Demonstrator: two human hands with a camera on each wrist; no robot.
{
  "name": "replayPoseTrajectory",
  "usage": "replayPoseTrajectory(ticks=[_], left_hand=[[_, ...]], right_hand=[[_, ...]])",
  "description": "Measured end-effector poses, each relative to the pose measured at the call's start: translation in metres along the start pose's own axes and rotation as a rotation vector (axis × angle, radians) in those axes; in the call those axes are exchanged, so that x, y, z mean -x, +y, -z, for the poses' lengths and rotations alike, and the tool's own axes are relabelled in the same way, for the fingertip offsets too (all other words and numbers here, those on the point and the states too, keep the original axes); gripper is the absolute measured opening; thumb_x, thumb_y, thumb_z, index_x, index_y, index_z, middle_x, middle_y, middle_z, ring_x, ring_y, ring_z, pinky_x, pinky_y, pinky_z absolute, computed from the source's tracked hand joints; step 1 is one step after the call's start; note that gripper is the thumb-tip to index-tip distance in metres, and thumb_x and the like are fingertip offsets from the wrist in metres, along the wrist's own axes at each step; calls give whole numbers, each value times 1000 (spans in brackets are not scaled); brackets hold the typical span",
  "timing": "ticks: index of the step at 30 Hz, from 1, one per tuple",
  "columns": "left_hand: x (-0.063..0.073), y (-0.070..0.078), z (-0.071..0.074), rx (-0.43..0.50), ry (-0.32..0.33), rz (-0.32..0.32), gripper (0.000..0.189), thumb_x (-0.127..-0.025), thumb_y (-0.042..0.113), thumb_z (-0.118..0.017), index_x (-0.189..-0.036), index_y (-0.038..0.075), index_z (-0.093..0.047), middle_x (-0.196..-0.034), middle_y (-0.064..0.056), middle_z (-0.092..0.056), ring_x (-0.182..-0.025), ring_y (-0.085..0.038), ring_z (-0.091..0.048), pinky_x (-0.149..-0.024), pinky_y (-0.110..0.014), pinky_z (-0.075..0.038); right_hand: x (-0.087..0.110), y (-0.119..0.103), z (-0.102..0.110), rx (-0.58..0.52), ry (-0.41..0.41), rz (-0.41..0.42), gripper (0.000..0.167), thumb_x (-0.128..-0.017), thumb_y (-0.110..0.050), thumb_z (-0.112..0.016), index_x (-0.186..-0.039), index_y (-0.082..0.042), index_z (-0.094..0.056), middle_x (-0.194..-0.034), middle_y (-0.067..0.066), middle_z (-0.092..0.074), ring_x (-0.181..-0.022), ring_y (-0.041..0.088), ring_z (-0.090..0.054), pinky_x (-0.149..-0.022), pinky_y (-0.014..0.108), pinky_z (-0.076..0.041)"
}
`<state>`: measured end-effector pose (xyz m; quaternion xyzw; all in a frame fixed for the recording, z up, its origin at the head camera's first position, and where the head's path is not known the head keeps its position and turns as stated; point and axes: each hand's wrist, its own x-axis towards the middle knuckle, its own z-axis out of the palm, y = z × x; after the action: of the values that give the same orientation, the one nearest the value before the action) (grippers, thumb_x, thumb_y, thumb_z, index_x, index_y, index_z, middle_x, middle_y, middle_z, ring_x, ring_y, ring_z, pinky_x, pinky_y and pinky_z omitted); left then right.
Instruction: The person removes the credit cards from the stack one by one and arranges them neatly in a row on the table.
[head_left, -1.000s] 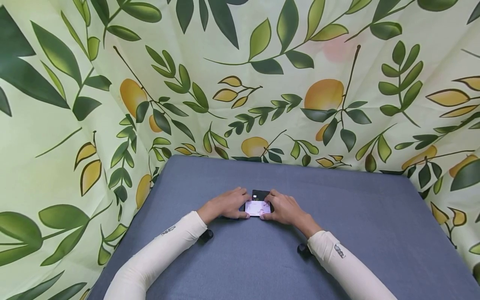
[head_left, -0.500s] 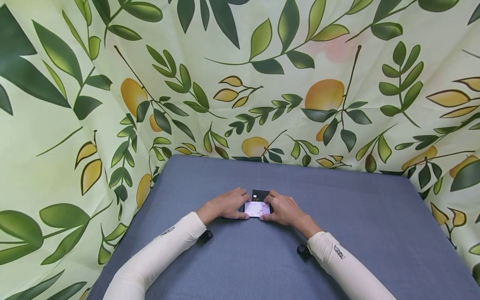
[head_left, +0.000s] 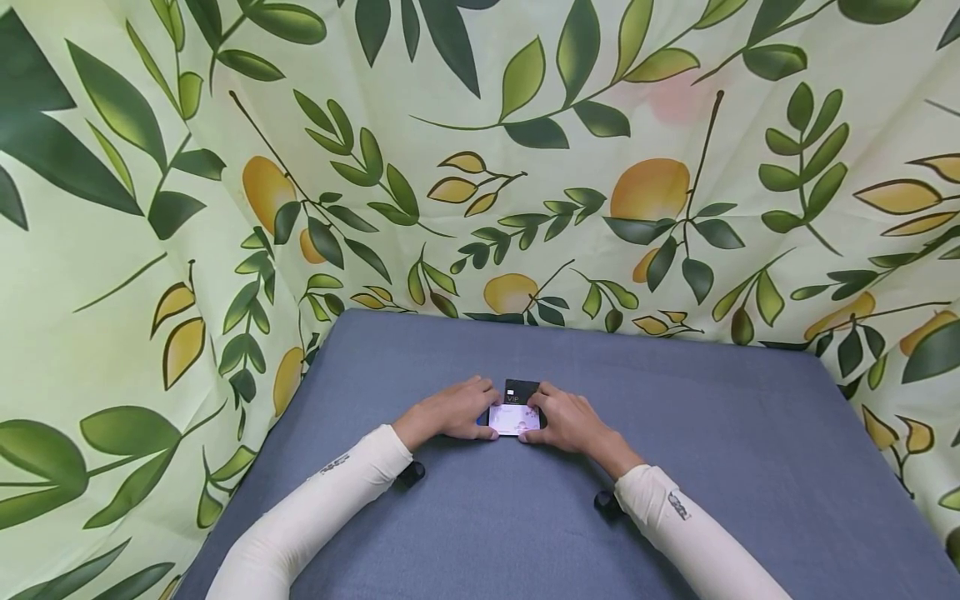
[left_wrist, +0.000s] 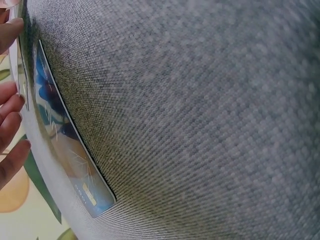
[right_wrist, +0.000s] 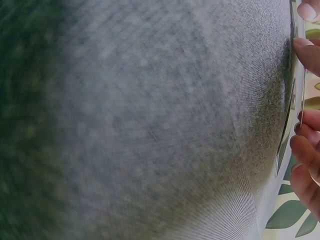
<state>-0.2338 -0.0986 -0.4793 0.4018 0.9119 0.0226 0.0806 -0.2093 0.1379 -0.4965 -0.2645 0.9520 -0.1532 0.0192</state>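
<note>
A pale pink-and-white card (head_left: 514,420) is held level between both hands in the head view. My left hand (head_left: 456,410) pinches its left edge between thumb and fingers, and my right hand (head_left: 572,419) does the same on the right. Just beyond it shows part of a black card (head_left: 521,391) marked VIP, its near part covered by the pale card. In the left wrist view, a blue patterned card (left_wrist: 70,137) lies on the cloth under the left hand. The held card appears nearly edge-on in both wrist views, raised above the surface.
A blue-grey cloth (head_left: 517,525) covers the tabletop. Fabric printed with leaves and fruit (head_left: 555,192) hangs behind it and at both sides. A black wrist camera (head_left: 608,502) sits below the right wrist, another (head_left: 412,473) below the left.
The pale card has shifted very slightly toward me, uncovering a little more of the black card. Both hands keep their pinch on it.
</note>
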Motion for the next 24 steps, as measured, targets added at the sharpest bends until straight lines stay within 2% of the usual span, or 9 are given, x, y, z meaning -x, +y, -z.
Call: replayPoseTrajectory(ticks=[16,24], left_hand=[[3,1,1,6,-2,0,51,-90,51,-70,-123,12,-64,-115,-1,-60,-101,-14,-52,-89,-32,-48],[6,3,4,6,-12,-4,51,-90,52,-69,-122,12,-65,-111,-1,-59,-96,-13,-50,-84,-31,-47]], right_hand=[[1,-2,0,1,-12,-3,55,-79,-54,-81,-113,-12,-71,-111,2,-63,-82,13,-58,-70,39,-52],[1,-4,0,8,-23,-6,54,-79,-55,-81,-112,-13,-72,-109,1,-62,-81,12,-57,-69,38,-51]])
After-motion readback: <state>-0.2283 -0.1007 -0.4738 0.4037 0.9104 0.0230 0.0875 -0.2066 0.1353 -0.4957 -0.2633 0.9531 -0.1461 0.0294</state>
